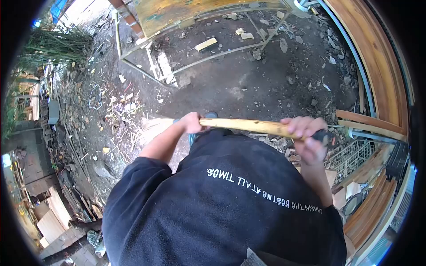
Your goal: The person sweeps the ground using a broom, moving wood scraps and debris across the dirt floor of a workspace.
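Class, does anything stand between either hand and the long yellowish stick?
Nothing visible does. The left hand holds the stick at one end; the right hand grips it towards the other, where a dark item shows, too blurred to identify.

Pole (248, 125) before shirt (235, 199), table (191, 13) beyond, planks (380, 57) right, foliage (55, 46) left

Wooden stick (248, 126): one end concealed within left hand (191, 122); dark piece (325, 137) at its other end, partly covered by right hand (308, 133), kind indeterminate; table (166, 12), cut off by top edge; dark shirt (213, 221), cut off by bottom edge; ground litter (126, 106), pieces too small to identify
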A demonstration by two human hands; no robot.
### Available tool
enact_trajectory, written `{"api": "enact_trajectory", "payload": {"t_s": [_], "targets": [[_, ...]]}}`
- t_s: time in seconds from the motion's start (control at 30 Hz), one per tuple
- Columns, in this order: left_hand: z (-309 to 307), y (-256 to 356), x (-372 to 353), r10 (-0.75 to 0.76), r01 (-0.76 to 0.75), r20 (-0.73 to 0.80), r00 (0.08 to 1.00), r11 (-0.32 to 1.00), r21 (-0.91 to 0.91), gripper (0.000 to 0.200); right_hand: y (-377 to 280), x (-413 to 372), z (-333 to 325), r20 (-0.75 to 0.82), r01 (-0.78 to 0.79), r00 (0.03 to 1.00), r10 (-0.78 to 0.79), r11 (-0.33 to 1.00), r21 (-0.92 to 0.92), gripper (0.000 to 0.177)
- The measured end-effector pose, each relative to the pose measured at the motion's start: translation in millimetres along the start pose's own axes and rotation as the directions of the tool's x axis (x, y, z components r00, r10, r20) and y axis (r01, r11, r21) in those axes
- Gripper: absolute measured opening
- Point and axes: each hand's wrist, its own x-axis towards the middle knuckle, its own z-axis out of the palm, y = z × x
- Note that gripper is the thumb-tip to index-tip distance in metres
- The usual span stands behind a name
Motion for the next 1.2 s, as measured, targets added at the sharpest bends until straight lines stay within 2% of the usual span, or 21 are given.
{"api": "enact_trajectory", "payload": {"t_s": [0.03, 0.1, 0.13, 0.2, 0.3, 0.37, 0.43, 0.5, 0.57, 0.6, 0.63, 0.67, 0.7, 0.73, 0.83, 0.87, 0.93, 1.0, 1.1, 1.13, 1.2], "targets": [[-4, 9, -11, 0.085, -0.085, 0.008, 0.996, 0.996, -0.013, 0.034, -11, -2, -7, -0.098, 0.002, 0.995, 0.003, 0.998, 0.055, 0.014], [-30, 66, -33, 0.195, -0.198, 0.044, 0.980, 0.976, 0.089, 0.033, -73, -2, -24, -0.107, 0.066, 0.991, -0.081, 0.989, -0.130, 0.018], [-55, 113, -48, 0.249, -0.251, 0.027, 0.968, 0.961, 0.115, 0.032, -109, -5, -31, -0.126, 0.159, 0.978, -0.165, 0.986, -0.053, 0.016], [-75, 155, -33, 0.545, -0.521, -0.140, 0.827, 0.835, 0.176, 0.027, -169, -1, -21, 0.001, 0.495, 0.864, -0.504, 0.849, -0.184, 0.019], [-121, 205, 24, 0.683, -0.630, -0.267, 0.680, 0.730, 0.265, 0.014, -191, 14, -1, 0.350, 0.670, 0.700, -0.622, 0.742, -0.023, 0.023], [-157, 208, 88, 0.717, -0.634, -0.358, 0.599, 0.697, 0.335, 0.014, -152, 57, 45, 0.524, 0.726, 0.643, -0.558, 0.662, -0.186, 0.025], [-200, 181, 163, 0.762, -0.604, -0.440, 0.476, 0.646, 0.466, 0.017, -106, 105, 81, 0.685, 0.609, 0.722, -0.097, 0.560, -0.562, 0.023], [-225, 124, 234, 0.650, -0.531, -0.558, 0.516, 0.754, 0.386, 0.018, -24, 142, 76, 0.563, 0.393, 0.818, 0.119, 0.598, -0.698, 0.020], [-237, 55, 290, 0.364, -0.316, -0.664, 0.653, 0.928, 0.198, 0.021, 61, 180, 48, 0.377, 0.213, 0.921, 0.098, 0.684, -0.697, 0.018], [-251, 27, 294, 0.298, -0.174, -0.506, 0.809, 0.945, 0.277, 0.025, 107, 201, 26, 0.355, 0.275, 0.932, -0.067, 0.768, -0.578, 0.018], [-266, 2, 288, 0.188, -0.051, -0.346, 0.919, 0.928, 0.369, 0.029, 141, 215, 15, -0.002, 0.087, 0.995, -0.098, 0.896, -0.434, 0.015], [-277, -5, 270, 0.025, 0.020, -0.096, 0.995, 0.897, 0.442, 0.039, 145, 235, -3, -0.187, -0.025, 0.982, -0.018, 0.974, -0.225, 0.015], [-266, -34, 269, 0.175, -0.155, -0.026, 0.984, 0.922, 0.354, 0.045, 140, 260, -26, -0.348, -0.094, 0.933, 0.093, 0.996, 0.014, 0.014], [-276, -22, 236, 0.169, -0.166, -0.002, 0.986, 0.970, 0.176, 0.045, 119, 277, -37, -0.313, -0.085, 0.946, 0.084, 0.996, 0.010, 0.013], [-286, 36, 193, 0.271, -0.282, -0.293, 0.917, 0.959, 0.003, 0.028, 23, 298, -13, -0.158, 0.011, 0.987, -0.041, 0.982, -0.188, 0.020], [-301, 64, 182, 0.308, -0.325, -0.286, 0.907, 0.946, -0.013, 0.025, -9, 299, 6, -0.102, 0.081, 0.990, -0.102, 0.978, -0.190, 0.023], [-313, 95, 196, 0.528, -0.560, -0.458, 0.715, 0.825, 0.076, 0.016, -53, 299, 36, 0.074, 0.181, 0.983, -0.168, 0.954, -0.240, 0.031], [-330, 111, 221, 0.562, -0.667, -0.635, 0.531, 0.739, 0.096, 0.021, -55, 316, 45, 0.289, 0.271, 0.943, -0.167, 0.888, -0.372, 0.037], [-338, 85, 291, 0.547, -0.710, -0.740, 0.393, 0.691, 0.134, 0.020, 34, 344, 80, 0.382, 0.385, 0.902, -0.199, 0.772, -0.507, 0.035], [-329, 63, 317, 0.487, -0.687, -0.758, 0.434, 0.723, 0.071, 0.018, 78, 348, 79, 0.310, 0.368, 0.922, -0.230, 0.767, -0.526, 0.031], [-305, 10, 340, 0.326, -0.442, -0.598, 0.733, 0.895, -0.054, 0.019, 143, 341, 50, 0.130, 0.260, 0.966, -0.225, 0.867, -0.426, 0.022]]}}
